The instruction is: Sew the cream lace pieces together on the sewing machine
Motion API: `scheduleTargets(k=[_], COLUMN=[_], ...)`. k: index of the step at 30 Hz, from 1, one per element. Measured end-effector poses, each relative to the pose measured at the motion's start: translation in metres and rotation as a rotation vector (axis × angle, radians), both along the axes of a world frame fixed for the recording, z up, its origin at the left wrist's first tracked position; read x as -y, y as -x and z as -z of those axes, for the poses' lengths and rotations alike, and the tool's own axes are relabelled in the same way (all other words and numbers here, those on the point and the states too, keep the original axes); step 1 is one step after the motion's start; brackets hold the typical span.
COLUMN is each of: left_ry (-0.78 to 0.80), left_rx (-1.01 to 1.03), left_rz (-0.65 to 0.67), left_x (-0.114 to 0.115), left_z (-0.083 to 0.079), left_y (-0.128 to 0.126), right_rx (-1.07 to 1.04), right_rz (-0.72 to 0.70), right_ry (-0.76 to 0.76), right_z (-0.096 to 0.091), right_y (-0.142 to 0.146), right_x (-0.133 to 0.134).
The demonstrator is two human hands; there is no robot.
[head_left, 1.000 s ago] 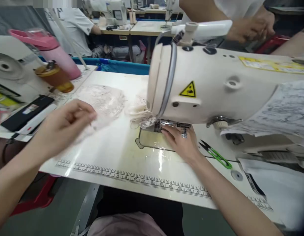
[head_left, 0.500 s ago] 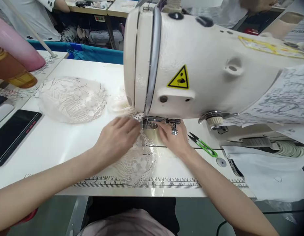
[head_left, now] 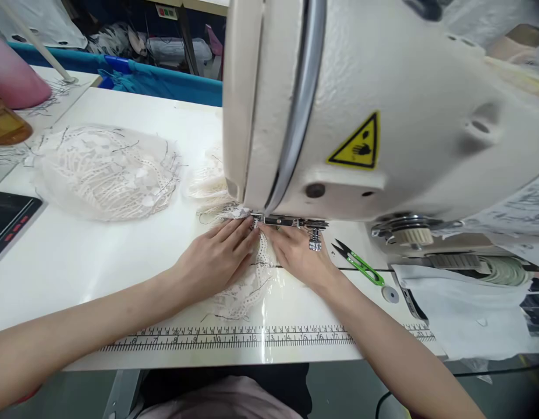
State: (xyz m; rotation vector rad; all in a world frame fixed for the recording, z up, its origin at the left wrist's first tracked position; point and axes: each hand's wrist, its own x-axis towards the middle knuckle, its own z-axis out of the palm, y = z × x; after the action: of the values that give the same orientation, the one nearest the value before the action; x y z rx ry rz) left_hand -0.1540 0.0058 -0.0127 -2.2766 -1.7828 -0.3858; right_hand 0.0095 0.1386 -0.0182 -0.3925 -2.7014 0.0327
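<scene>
A white lace piece [head_left: 245,285] lies on the table under the presser foot [head_left: 280,221] of a cream sewing machine [head_left: 383,110]. My left hand [head_left: 215,259] rests flat on the lace with its fingers stretched toward the foot. My right hand [head_left: 298,256] lies flat on the other side of the lace, fingertips close to the needle area. Both hands press the lace down; neither grips anything.
A pile of lace pieces [head_left: 103,171] sits at the left, with more lace [head_left: 208,180] behind the machine. Green thread snips [head_left: 359,265] lie right of my right hand. A black phone [head_left: 7,218], pink and amber bottles [head_left: 10,102] stand far left. A printed ruler [head_left: 252,336] runs along the table's front edge.
My left hand left the lace pile, brought a piece to the presser foot and now lies flat on it. The view has moved closer to the machine.
</scene>
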Motion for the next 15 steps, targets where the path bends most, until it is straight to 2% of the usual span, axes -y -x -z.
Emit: scheduleTargets(k=[9, 15], left_ry=[0.005, -0.006], left_rx=[0.076, 0.11], left_rz=[0.018, 0.014], left_x=[-0.002, -0.002], left_z=[0.002, 0.003], left_y=[0.009, 0.009], right_rx=[0.018, 0.062], right_rz=[-0.045, -0.031], right_ry=[0.051, -0.005], right_z=[0.003, 0.01], right_y=[0.003, -0.001], right_x=[-0.002, -0.003])
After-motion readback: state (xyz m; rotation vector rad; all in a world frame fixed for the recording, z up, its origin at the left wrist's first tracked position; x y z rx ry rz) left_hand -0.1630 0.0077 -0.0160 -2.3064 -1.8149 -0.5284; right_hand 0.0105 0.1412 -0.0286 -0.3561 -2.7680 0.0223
